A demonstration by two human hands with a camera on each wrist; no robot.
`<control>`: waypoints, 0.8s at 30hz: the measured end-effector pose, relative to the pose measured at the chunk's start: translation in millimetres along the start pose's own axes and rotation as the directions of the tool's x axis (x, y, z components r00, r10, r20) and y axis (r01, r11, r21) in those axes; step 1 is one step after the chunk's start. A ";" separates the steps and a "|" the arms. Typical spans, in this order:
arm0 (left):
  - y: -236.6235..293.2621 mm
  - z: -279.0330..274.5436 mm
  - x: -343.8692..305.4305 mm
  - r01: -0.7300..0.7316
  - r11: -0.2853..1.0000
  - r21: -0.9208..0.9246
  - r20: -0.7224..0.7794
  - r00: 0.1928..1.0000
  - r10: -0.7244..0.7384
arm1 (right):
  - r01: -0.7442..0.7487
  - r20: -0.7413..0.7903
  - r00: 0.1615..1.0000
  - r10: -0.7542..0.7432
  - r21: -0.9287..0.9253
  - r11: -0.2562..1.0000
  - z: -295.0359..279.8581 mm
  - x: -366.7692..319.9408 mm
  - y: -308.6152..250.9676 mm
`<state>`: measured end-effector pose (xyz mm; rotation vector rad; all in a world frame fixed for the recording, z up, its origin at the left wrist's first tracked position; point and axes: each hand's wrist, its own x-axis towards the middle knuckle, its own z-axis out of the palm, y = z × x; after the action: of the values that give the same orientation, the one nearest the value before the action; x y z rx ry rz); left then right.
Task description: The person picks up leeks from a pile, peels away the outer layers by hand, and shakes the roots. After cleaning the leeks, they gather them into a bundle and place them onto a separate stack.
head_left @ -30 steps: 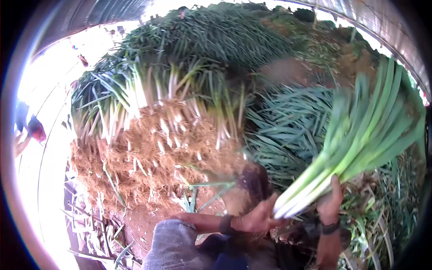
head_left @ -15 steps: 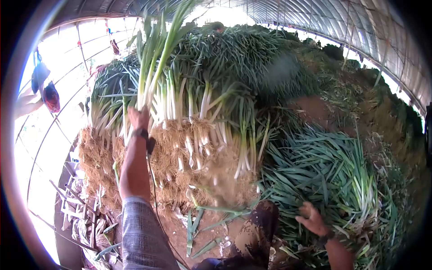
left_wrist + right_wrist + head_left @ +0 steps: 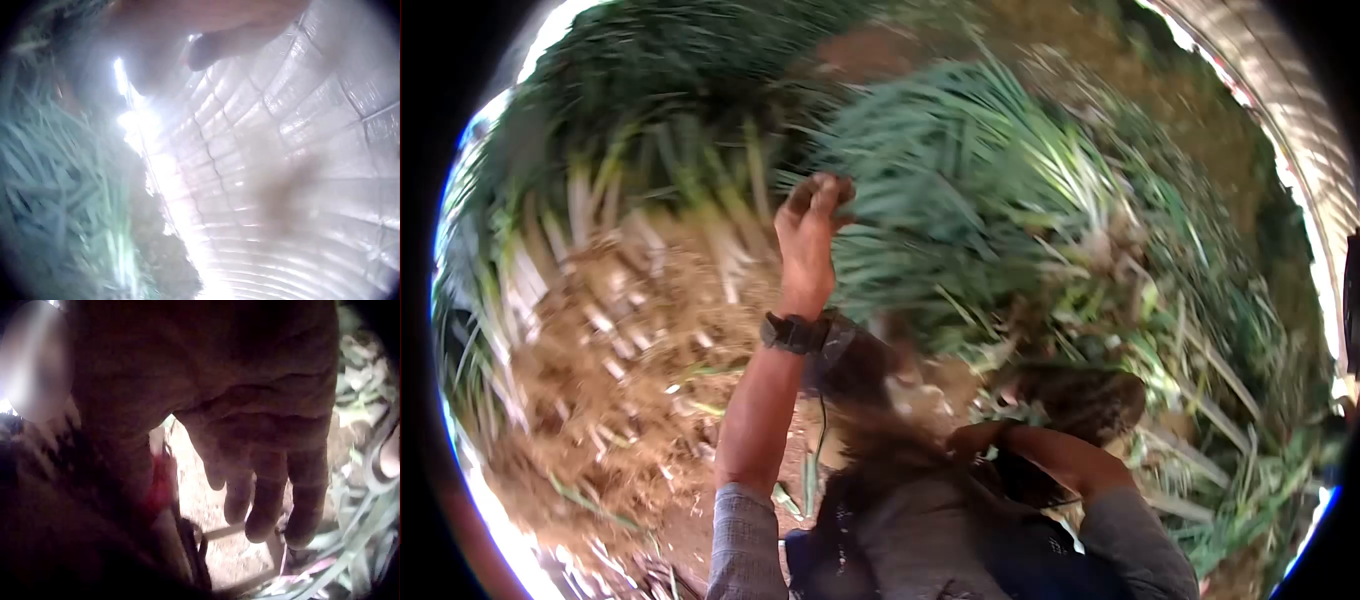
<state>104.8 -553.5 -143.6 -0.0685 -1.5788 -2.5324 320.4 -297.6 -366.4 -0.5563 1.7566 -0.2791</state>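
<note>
Left hand [image 3: 805,240]: I have it raised over the near edge of the leafy heap, fingers [image 3: 825,190] loosely bent, released, nothing gripped. Whether they brush the leaves, I can't tell; the head view is smeared here. Dark wristband [image 3: 795,333] just below the hand.

Green stalks, two lots. To the right of the left fingers and beyond them, a heap of long green leaves [image 3: 940,170], its pale stem ends [image 3: 1090,190] lying at the far right side. To the left of the same fingers, rooted stalks [image 3: 595,200] packed side by side, pale stems toward me, ending in a broad mass of brown roots [image 3: 640,330].

Right hand [image 3: 975,440]: low, close to the lap, well apart from the left. In its own wrist view the fingers hang relaxed and slightly spread, released, holding nothing. Something red [image 3: 164,484] shows by the thumb side; too dark to name. Loose leaves and scraps [image 3: 1140,350] lie to the right of these fingers.

Left wrist view blurred: ribbed, translucent sheeting [image 3: 281,162] beyond the hand.
</note>
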 end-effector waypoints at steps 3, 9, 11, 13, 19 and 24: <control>-29.3 69.1 -0.6 0.184 0.969 -0.161 0.187 0.970 -0.154 | -0.013 0.022 1.000 0.009 0.160 0.987 29.4 11.8 -0.4; -75.5 108.6 -2.1 0.570 0.770 -0.287 0.155 0.821 -0.549 | 0.053 0.062 0.995 -0.083 0.375 0.925 29.7 21.8 6.9; -76.9 110.8 0.0 0.620 0.753 -0.220 0.145 0.784 -0.603 | 0.085 0.077 0.989 -0.129 0.426 0.901 17.9 26.1 13.0; -95.1 115.7 9.4 0.611 0.735 -0.293 0.165 0.790 -0.591 | 0.102 0.082 0.984 -0.160 0.477 0.873 9.8 29.6 17.7; -122.6 144.7 57.6 0.676 0.689 -0.262 0.159 0.734 -0.660 | 0.112 0.056 0.984 -0.167 0.528 0.841 -22.2 8.3 35.8; -123.2 170.4 58.1 0.602 0.746 -0.285 0.262 0.797 -0.544 | 0.113 -0.081 0.993 -0.083 0.529 0.841 -54.9 -4.5 79.7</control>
<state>20.7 -354.0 -170.5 0.2160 -1.3091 -3.3630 251.0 -232.8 -385.7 -0.2300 1.6063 -0.8356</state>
